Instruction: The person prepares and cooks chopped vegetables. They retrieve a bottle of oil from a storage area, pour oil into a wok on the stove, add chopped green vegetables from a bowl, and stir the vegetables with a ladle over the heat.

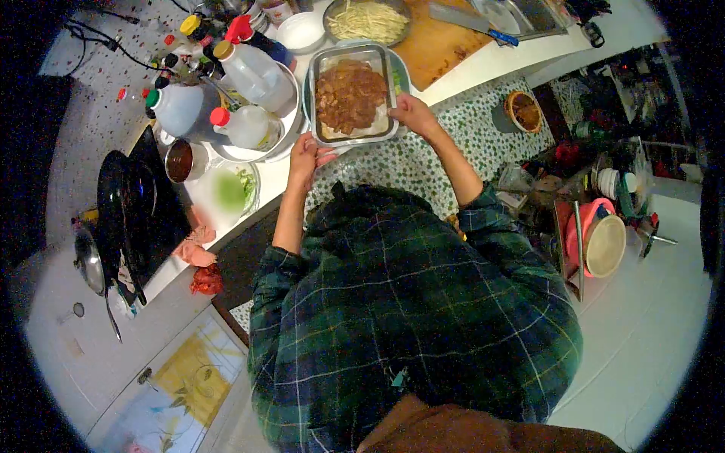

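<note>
A rectangular metal tray (355, 140) with brown, sauce-coated slices, seemingly meat (350, 97), is between my hands near the counter's edge. My left hand (304, 158) grips its near left corner, fingers partly beneath. On the tray's right side, my right hand (413, 115) has its thumb and fingers closed on the rim. Behind and partly hidden by the tray is a pale blue round bowl (405, 75) with something green in it. Whether the tray touches that bowl, I cannot tell.
A bowl of pale shreds (368, 21) and a cutting board (442, 47) with a cleaver (459, 16) lie at the back. Bottles (257, 79) crowd the left counter beside a black stove (136, 204). A bin (521, 112) stands on the floor at right.
</note>
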`<action>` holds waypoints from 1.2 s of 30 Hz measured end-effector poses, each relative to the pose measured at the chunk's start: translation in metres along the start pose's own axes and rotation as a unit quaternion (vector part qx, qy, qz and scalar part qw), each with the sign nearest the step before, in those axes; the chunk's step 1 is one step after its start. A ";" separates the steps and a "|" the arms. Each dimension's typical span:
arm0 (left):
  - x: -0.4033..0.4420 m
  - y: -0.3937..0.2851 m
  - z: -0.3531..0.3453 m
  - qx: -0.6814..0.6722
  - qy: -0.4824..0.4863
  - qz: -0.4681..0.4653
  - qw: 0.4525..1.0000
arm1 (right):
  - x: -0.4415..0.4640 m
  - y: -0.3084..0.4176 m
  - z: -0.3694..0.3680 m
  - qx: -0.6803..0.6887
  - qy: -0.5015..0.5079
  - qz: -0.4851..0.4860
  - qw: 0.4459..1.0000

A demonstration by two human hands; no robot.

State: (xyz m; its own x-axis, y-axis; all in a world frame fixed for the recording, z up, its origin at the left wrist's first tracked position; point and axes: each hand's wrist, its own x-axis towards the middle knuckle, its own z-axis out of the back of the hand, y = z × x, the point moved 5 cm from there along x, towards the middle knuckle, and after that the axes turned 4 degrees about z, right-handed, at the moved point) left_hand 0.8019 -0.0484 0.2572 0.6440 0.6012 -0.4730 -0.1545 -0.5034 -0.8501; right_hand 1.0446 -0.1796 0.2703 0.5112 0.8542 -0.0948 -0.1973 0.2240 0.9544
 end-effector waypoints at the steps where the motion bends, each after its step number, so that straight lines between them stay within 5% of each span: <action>1: -0.001 0.001 0.002 -0.010 -0.029 0.007 1.000 | 0.000 0.000 0.000 0.002 -0.003 0.000 1.000; 6: 0.011 0.006 0.009 -0.085 -0.029 0.038 0.995 | -0.020 0.009 0.003 0.291 -0.032 -0.069 0.954; 20: 0.030 0.011 -0.019 -0.092 0.032 0.156 0.983 | -0.002 -0.053 0.179 0.263 -0.272 -0.027 0.925; 22: 0.034 0.027 -0.029 -0.207 0.114 0.216 0.947 | 0.008 -0.083 0.186 0.291 -0.316 -0.040 0.902; 23: 0.037 0.034 -0.032 -0.243 0.096 0.228 0.938 | 0.018 -0.102 0.189 0.320 -0.276 0.023 0.906; 28: 0.040 0.032 -0.040 -0.227 0.056 0.217 0.948 | 0.043 -0.132 0.173 0.308 -0.322 -0.040 0.894; 32: 0.028 0.033 -0.040 -0.205 0.010 0.217 0.954 | 0.056 -0.128 0.164 0.308 -0.271 -0.057 0.910; 34: 0.017 0.043 -0.036 -0.195 0.004 0.208 0.959 | 0.069 -0.130 0.161 0.192 -0.153 -0.066 0.967; 36: 0.009 0.051 -0.026 -0.130 -0.011 0.224 0.966 | 0.069 -0.134 0.149 0.214 -0.166 -0.064 0.961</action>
State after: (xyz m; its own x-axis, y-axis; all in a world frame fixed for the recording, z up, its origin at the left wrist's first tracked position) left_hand 0.8189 -0.0846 0.2158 0.5396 0.2981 -0.7874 -0.2188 -0.8534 -0.4730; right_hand 1.2303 -0.2205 0.1783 0.7608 0.6201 -0.1914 0.2100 0.0439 0.9767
